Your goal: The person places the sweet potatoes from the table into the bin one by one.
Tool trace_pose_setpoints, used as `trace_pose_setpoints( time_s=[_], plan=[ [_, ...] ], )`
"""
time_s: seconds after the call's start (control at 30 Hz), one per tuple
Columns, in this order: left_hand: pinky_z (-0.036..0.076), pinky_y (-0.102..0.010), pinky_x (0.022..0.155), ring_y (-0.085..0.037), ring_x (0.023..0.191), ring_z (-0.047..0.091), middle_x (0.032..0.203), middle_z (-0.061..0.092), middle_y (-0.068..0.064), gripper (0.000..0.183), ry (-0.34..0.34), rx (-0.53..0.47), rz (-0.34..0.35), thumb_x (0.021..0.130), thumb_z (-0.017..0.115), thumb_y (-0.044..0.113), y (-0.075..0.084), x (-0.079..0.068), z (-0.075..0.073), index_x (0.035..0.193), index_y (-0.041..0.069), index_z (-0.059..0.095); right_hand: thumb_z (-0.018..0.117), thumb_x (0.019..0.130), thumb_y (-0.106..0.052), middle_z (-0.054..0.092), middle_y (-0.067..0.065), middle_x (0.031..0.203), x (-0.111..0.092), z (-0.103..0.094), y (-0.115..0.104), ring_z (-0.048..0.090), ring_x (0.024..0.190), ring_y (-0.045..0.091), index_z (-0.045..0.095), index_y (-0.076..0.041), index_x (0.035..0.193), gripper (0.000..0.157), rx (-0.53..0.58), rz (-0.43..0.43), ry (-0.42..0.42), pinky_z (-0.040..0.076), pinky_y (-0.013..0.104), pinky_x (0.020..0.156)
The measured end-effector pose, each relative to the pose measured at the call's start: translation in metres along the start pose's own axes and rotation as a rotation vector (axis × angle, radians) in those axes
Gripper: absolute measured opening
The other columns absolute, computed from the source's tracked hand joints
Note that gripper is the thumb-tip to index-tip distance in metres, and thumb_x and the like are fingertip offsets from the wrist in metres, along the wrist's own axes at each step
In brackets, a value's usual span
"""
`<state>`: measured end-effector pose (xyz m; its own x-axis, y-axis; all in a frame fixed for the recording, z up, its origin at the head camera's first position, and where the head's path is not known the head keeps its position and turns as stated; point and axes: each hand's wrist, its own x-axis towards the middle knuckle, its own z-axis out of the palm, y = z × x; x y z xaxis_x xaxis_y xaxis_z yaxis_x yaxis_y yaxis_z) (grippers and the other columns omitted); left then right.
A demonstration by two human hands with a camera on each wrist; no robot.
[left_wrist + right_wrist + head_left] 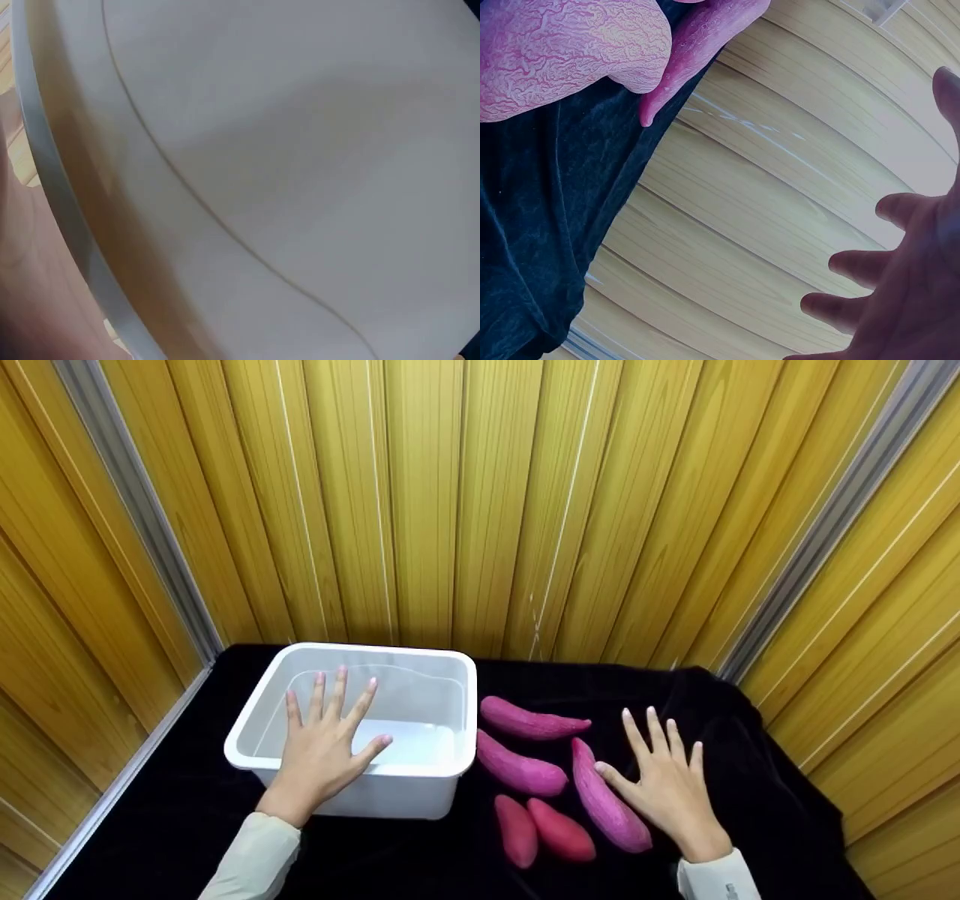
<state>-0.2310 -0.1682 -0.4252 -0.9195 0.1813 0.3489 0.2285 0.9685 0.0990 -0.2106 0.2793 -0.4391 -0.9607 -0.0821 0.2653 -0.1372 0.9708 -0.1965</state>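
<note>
My left hand is spread flat over the front of a white plastic tub, fingers straight and apart, holding nothing. In the left wrist view the tub's pale wall fills most of the picture. Right of the tub lie three long purple sweet potatoes, one at the back, one in the middle and one on the right. Two smaller red sweet potatoes sit in front of them. My right hand spreads its fingers beside the right-hand purple one, its thumb overlapping that one's edge in the head view.
Black cloth covers the table. Yellow wood-patterned panels wall in the back and both sides, with grey metal strips at the corners. The tub stands on the left of the cloth, its open top facing up.
</note>
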Motion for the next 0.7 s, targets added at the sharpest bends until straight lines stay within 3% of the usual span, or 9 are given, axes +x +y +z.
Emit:
trace_pose_setpoints(
  time_s=[0.27,0.5,0.7],
  plan=[
    [0.000,-0.069,0.112,-0.044,0.146,0.010,0.161,0.013,-0.016,0.074,0.001,-0.040,0.014,0.090,0.047,0.066,-0.009,-0.003,-0.007,0.151,0.030,0.028,0.051,0.084,-0.073,0.021,0.020,0.158,0.000,-0.001,-0.001,0.019,0.142,0.047,0.023,-0.026,0.153,0.089,0.011,-0.004,0.030,0.009,0.074,0.107],
    [0.011,-0.067,0.113,-0.044,0.143,0.022,0.158,0.023,-0.016,0.071,0.017,-0.073,0.035,0.092,0.048,0.062,-0.020,-0.007,-0.015,0.151,0.026,0.031,0.055,0.085,-0.068,0.027,0.018,0.156,-0.003,-0.001,0.002,0.024,0.141,0.046,0.026,-0.026,0.153,0.085,0.055,-0.024,0.055,0.014,0.072,0.108],
    [0.017,-0.060,0.115,-0.039,0.141,0.031,0.155,0.032,-0.012,0.067,0.055,-0.142,0.057,0.094,0.052,0.054,-0.029,-0.013,-0.021,0.150,0.022,0.034,0.059,0.087,-0.060,0.036,0.017,0.152,-0.006,0.003,0.001,0.031,0.138,0.044,0.036,-0.019,0.149,0.077,0.108,-0.054,0.079,0.021,0.068,0.109]
  ],
)
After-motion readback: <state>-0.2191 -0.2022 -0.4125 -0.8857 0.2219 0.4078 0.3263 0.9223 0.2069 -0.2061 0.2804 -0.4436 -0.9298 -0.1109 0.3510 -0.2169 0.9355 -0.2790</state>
